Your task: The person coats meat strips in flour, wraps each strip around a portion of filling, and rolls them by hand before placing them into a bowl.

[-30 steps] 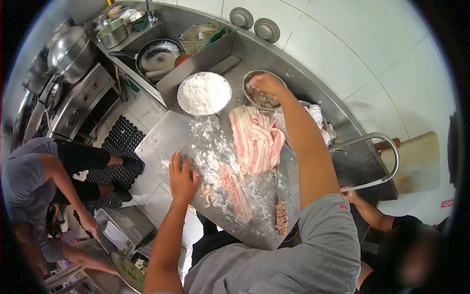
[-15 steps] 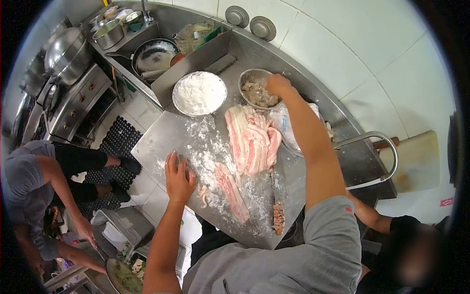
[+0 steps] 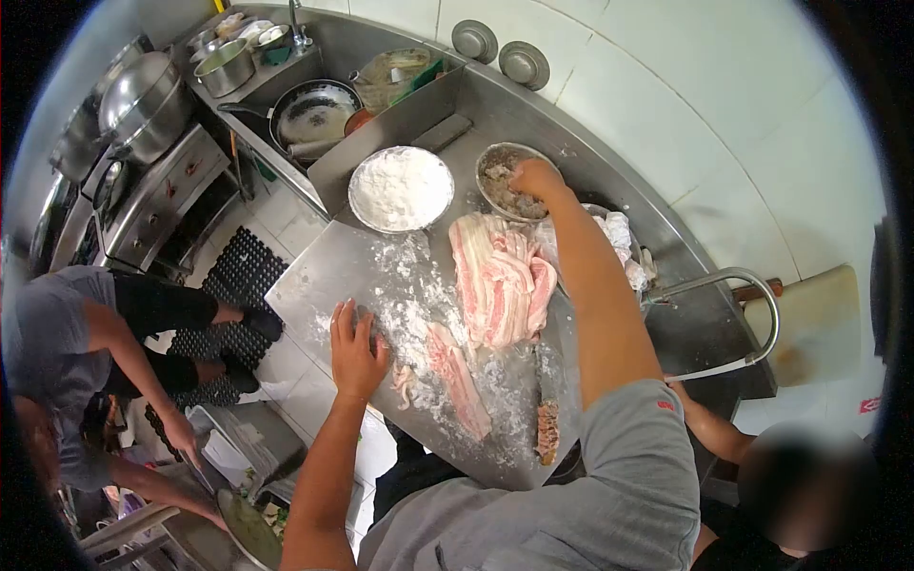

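My right hand [image 3: 539, 181] reaches into a metal bowl [image 3: 488, 154] of pale, lumpy minced filling [image 3: 509, 197]. Its fingers are curled down into the filling, and the fingertips are hidden. My left hand [image 3: 360, 357] rests on the steel table [image 3: 319, 266] with fingers apart, holding nothing. Close to it lie a small meat scrap [image 3: 403, 383] and a single flat strip of pork belly [image 3: 457, 381] on scattered flour. A stack of pork belly slices [image 3: 497, 276] sits below the bowl. Right of the strip lies a knife with a wrapped handle [image 3: 546, 433].
A bowl heaped with white flour [image 3: 402, 187] stands at the table's back left. Plastic bags [image 3: 614, 233] lie beneath my right forearm, near a curved metal pipe [image 3: 766, 314]. One co-worker [image 3: 57, 333] bends over a pan at left; another person's arm [image 3: 714, 423] shows at right.
My right hand has dipped lower and further left into the bowl. My left hand stays on the table. The whole view has shifted slightly.
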The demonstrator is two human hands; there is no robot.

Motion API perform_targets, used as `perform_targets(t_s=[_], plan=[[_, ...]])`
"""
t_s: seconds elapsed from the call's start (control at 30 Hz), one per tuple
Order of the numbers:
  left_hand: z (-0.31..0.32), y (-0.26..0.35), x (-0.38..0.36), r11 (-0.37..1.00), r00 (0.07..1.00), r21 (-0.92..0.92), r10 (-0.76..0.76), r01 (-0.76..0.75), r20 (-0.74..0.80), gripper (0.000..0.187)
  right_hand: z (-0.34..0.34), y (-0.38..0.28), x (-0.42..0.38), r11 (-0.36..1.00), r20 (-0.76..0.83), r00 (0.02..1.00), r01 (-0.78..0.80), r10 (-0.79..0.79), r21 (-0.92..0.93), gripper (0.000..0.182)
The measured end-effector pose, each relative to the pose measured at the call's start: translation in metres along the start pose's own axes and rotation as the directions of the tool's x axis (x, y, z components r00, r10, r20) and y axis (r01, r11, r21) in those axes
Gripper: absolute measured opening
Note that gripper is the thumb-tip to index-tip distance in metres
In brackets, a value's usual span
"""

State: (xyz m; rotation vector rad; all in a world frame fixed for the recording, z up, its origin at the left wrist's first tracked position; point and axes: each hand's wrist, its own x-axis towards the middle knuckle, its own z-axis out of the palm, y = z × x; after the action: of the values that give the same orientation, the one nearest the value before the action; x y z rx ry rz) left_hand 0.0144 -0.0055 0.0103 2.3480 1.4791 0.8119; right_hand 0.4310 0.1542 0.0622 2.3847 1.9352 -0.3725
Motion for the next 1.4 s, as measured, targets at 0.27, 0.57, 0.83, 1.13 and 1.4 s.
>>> perform_targets(t_s=[0.27,0.57,0.83,1.13,1.4], plan=[[0.002,-0.002,0.0,1.0,1.0,0.008,0.02,-0.02,-0.001,0.036,-0.032,0.008,-0.019,0.954,0.277,0.955,0.178,-0.109,-0.241,0.031],[0.003,-0.004,-0.002,1.0,1.0,-0.014,0.015,-0.015,0.017,0.038,-0.022,0.006,-0.057,0.959,0.04,0.99,0.142,-0.136,-0.247,0.03],[0.002,-0.002,-0.001,1.0,1.0,0.011,0.01,-0.009,-0.023,0.036,-0.049,-0.125,-0.049,0.892,0.098,0.904,0.386,-0.417,0.235,0.033],[0.0,-0.003,-0.002,1.0,0.999,-0.027,0.008,-0.009,-0.039,0.035,0.003,-0.155,-0.013,0.877,0.149,0.876,0.473,-0.458,-0.085,0.034],[0.005,-0.01,-0.004,0.998,0.997,0.026,0.055,-0.053,-0.057,0.035,-0.009,-0.147,-0.034,0.799,-0.201,0.784,0.601,-0.587,0.013,0.017]])
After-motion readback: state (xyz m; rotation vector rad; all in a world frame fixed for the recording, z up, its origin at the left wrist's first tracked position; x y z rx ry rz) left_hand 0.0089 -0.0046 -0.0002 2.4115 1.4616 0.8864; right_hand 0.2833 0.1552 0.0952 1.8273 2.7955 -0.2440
